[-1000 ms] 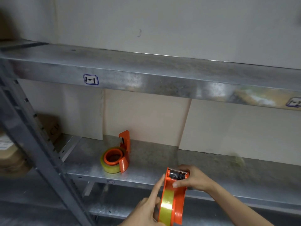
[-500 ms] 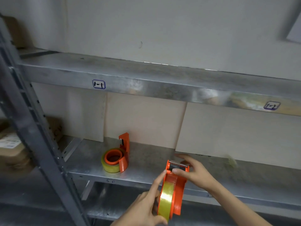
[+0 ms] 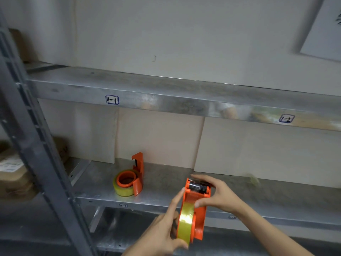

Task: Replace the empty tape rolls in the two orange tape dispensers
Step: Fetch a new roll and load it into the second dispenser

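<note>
Both hands hold an orange tape dispenser (image 3: 198,215) in front of the lower shelf edge, with a yellowish clear tape roll (image 3: 185,221) mounted in it. My left hand (image 3: 162,228) cups the roll from the left, its index finger stretched up along the dispenser's side. My right hand (image 3: 215,195) grips the dispenser's top by the black roller and blade end. A second orange dispenser (image 3: 135,177), loaded with a yellowish roll, lies on its side on the lower metal shelf (image 3: 239,196), left of my hands.
A grey steel upright (image 3: 36,145) runs diagonally at the left. The upper shelf (image 3: 184,97) carries labels on its front edge. Cardboard boxes (image 3: 13,170) sit beyond the upright at left. A small scrap (image 3: 252,179) lies at the shelf's back right.
The view has shifted slightly, and the held dispenser sits a little further right. My right fingers have wrapped more around its top end. The dispenser on the shelf has not moved.
</note>
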{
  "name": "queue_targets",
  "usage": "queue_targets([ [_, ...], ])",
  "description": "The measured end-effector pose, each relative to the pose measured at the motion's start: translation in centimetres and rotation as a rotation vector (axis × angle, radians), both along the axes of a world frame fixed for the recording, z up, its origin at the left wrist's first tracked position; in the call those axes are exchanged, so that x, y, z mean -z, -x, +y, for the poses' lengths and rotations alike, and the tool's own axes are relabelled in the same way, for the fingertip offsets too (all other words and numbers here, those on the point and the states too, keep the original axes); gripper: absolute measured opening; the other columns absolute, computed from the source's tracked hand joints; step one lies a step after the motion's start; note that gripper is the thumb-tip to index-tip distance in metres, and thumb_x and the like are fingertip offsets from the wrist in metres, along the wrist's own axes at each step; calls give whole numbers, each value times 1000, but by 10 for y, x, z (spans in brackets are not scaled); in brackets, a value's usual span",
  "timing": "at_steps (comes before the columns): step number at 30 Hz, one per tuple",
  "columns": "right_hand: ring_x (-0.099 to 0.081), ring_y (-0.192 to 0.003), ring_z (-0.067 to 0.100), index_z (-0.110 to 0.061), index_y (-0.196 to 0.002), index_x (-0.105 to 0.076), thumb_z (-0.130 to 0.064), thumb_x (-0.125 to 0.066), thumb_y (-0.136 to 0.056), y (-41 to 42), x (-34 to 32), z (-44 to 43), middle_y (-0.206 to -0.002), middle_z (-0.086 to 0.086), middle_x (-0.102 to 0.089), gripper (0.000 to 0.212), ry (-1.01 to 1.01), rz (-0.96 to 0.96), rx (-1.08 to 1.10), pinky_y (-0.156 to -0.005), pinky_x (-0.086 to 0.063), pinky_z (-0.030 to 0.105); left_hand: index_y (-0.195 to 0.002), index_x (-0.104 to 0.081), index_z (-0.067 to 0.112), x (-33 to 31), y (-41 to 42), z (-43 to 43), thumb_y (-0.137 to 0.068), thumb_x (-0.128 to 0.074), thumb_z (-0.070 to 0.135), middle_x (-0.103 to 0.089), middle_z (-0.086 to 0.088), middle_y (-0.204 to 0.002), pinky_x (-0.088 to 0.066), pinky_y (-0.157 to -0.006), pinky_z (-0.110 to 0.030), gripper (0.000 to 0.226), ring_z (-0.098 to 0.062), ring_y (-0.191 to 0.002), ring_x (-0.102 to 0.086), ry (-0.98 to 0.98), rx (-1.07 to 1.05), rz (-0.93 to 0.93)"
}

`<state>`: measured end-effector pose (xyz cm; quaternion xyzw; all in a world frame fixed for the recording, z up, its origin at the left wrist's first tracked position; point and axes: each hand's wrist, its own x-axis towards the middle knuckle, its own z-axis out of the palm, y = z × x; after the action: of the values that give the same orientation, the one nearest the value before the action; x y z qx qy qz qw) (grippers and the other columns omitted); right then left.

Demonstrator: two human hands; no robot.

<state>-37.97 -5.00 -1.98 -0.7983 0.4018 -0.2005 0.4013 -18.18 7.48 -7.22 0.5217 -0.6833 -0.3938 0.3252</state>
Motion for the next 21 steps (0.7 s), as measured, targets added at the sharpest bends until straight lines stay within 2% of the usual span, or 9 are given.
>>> queue_targets([
  [3,-56,-113,-6,-43,-123,-54,-48,-91,-43,4,-6,-3,-121,-21,-63,88,1,40,-38,-96,-46,15,-143,15,64,-3,-3,2,-69,-82,34,-66,9,-84,-53,-69,-17,126,-3,-70,-65,29,14,24],
  [6,-60,-112,1,-31,-129,-53,-33,-94,-46,10,-11,-8,-121,-13,-65,92,-47,37,-39,-96,-49,22,-144,11,64,-4,-7,3,-69,-83,31,-65,7,-82,-55,-70,-23,125,-9,-68,-64,39,17,51],
  [11,-57,-114,-1,-29,-133,-48,-23,-90,-56,16,-24,-9,-126,-13,-61,88,-77,63,-75,-92,-46,14,-145,6,65,-9,-14,1,-68,-82,20,-67,-8,-93,-58,-81,-43,125,-24,-72,-67,12,12,126],
  [13,-56,-115,-2,-30,-134,-45,-24,-88,-60,17,-28,-9,-127,-13,-59,86,-79,61,-71,-92,-45,11,-144,4,67,-11,-16,-1,-68,-84,19,-66,-10,-98,-59,-84,-44,125,-30,-77,-69,-7,2,144],
  [15,-56,-113,-5,-29,-135,-44,-22,-87,-63,17,-30,-9,-127,-14,-59,85,-84,41,-56,-86,-45,8,-143,2,68,-12,-18,-5,-69,-86,22,-66,-8,-102,-60,-82,-38,125,-28,-78,-71,-11,-8,140],
  [17,-56,-115,-4,-26,-137,-43,-21,-86,-63,16,-30,-9,-129,-12,-57,86,-90,13,-16,-88,-45,8,-142,0,69,-13,-19,-8,-70,-86,24,-66,-2,-104,-60,-83,-33,121,-22,-79,-72,-13,-16,129],
  [21,-57,-116,10,-19,-135,-45,-18,-86,-62,11,-20,-13,-125,-3,-60,83,-60,-47,114,-97,-43,19,-140,-10,66,-11,-20,-15,-74,-80,22,-62,3,-105,-58,-87,-37,106,-15,-89,-71,21,-71,100],
])
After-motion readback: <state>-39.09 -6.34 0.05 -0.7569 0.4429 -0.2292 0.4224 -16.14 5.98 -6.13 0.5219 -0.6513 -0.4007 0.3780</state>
